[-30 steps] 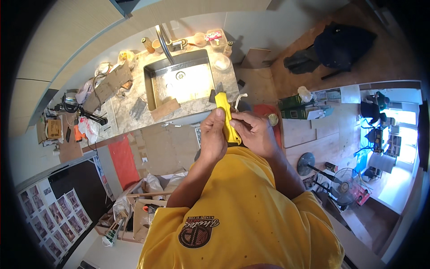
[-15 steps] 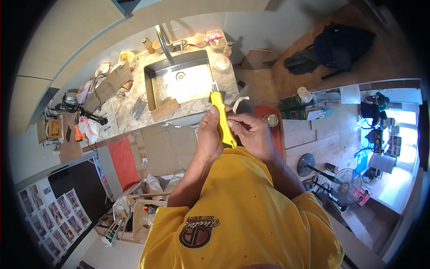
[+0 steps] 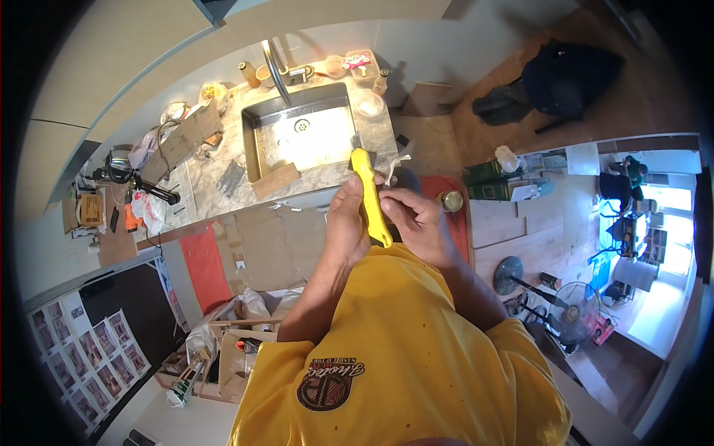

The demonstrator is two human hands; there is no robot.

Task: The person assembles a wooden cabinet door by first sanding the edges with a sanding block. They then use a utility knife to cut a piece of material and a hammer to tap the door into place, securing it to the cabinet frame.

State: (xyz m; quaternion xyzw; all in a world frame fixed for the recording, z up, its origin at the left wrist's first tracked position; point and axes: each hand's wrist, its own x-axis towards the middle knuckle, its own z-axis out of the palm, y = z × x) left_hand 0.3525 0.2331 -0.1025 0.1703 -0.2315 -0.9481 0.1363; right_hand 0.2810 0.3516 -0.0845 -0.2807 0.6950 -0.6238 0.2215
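A yellow utility knife (image 3: 370, 199) lies along my left hand (image 3: 346, 215), which is closed round its handle, thumb on top. Its grey blade end points away from me toward the sink's near right corner. My right hand (image 3: 418, 217) is close by on the right, thumb and fingertips drawn together near the knife's side; what they pinch, if anything, is hidden. A thin, curled whitish strip (image 3: 395, 168) sticks up just beyond the fingers, and I cannot tell which hand holds it. Something dark shows behind the blade end, partly covered.
Ahead is a marbled countertop (image 3: 216, 186) with a metal sink (image 3: 249, 149), tall faucet (image 3: 275, 73) and loose wood piece (image 3: 276, 181). A jar (image 3: 451, 201) stands right of my hands. Open boxes (image 3: 236, 364) lie lower left; a fan (image 3: 576, 308) stands at right.
The knife's blade end shows less bright metal than before. The whitish strip has shifted slightly and bends differently. My hands stay nearly in place; the view has moved a little.
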